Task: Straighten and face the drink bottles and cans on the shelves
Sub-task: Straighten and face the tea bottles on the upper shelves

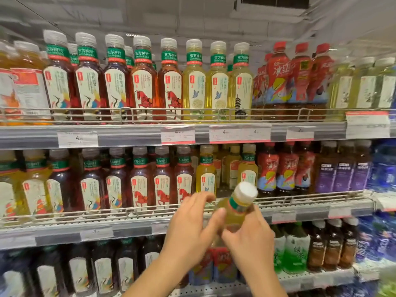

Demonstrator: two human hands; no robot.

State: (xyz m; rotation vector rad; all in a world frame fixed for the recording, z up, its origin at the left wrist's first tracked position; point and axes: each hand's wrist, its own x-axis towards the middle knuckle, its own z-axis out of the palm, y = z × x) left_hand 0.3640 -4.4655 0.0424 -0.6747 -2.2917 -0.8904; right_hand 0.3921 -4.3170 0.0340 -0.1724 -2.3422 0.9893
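Two hands hold one yellow tea bottle [233,213] out in front of the middle shelf [132,229], at about five o'clock in the view. Left hand [192,228] wraps the bottle's body from nine o'clock, thumb across the front, fingers partly spread. Right hand [248,236] grips it from four o'clock — fingers curled round the lower body. Bottle tilts, white cap [246,191] leaning toward one o'clock, just ahead of the wire rail [310,199]. Behind it, a gap [225,185] in the yellow-tea row between two upright bottles. Top shelf [132,136] rows stand upright, labels forward.
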